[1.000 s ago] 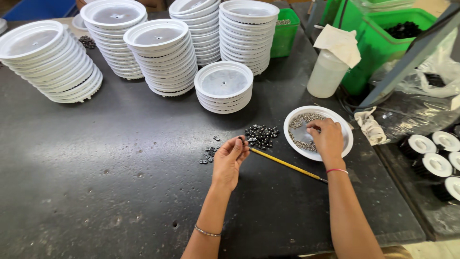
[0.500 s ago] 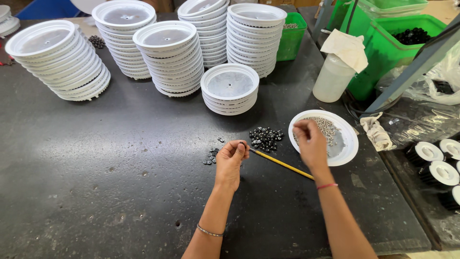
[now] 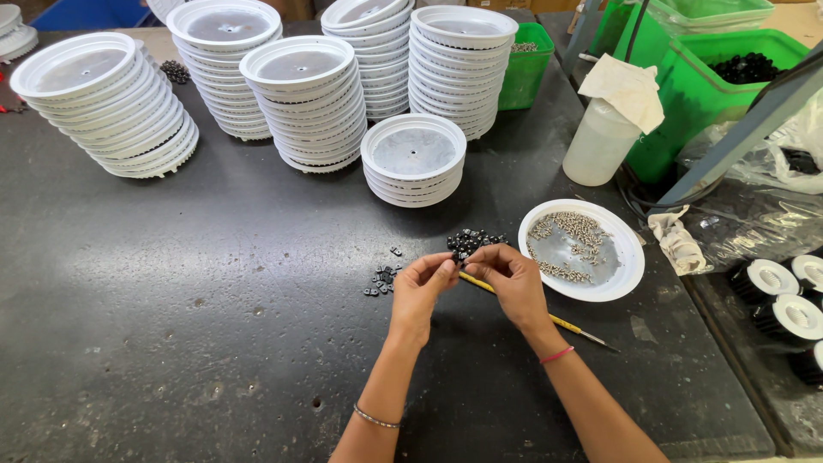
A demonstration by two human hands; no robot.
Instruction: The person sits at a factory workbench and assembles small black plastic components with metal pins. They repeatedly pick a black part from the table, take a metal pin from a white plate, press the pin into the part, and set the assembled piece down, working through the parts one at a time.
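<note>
Black beads [image 3: 470, 243] sit in a small heap at mid-frame, right above the two hands, and both sets of fingertips are pinched together over the dark table [image 3: 214, 343]; the left hand [image 3: 422, 287] and right hand [image 3: 514, 279] meet tip to tip, though what they nip is too small to tell. Under the right hand lies a yellow stick [image 3: 561, 323], with a white dish [image 3: 630, 257] of silvery bits just right of it. Stacks of white lids [image 3: 304, 103] fill the top of the frame.
</note>
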